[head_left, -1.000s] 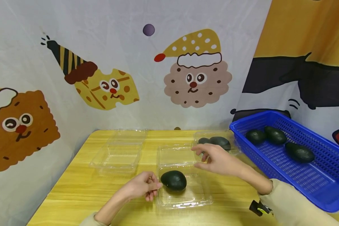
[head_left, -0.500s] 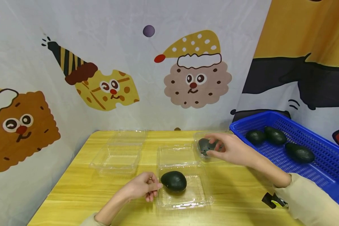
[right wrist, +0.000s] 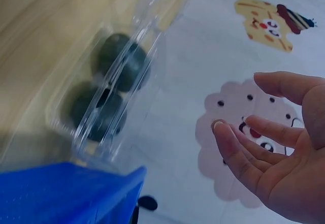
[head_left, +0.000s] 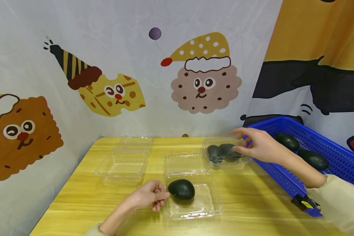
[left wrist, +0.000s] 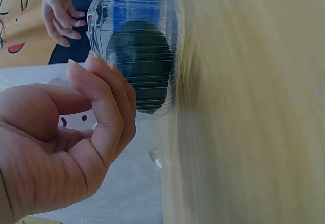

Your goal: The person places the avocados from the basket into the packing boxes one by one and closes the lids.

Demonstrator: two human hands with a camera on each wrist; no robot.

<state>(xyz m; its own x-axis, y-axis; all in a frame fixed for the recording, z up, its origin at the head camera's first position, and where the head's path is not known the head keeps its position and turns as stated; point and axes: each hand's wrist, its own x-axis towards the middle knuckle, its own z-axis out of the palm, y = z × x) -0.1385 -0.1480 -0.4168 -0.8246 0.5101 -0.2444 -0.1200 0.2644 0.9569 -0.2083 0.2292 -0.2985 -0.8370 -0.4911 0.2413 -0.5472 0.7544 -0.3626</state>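
My left hand pinches the left rim of an open clear plastic clamshell box, its curled fingers right at the wall in the left wrist view. Inside that box lies one dark green avocado, also seen through the ribbed wall in the left wrist view. My right hand is in the air with spread fingers and nothing in them, between a second clear box and the blue basket. That second box has its lid down over two avocados. More avocados lie in the basket, partly hidden by my right arm.
Another clear clamshell box stands open at the left on the wooden table. A cloth backdrop printed with cartoon food closes off the back. The basket takes up the table's right side.
My right hand reached over the two-avocado box, then moved right towards the basket with nothing in it. My left hand and the box it holds stayed in place.
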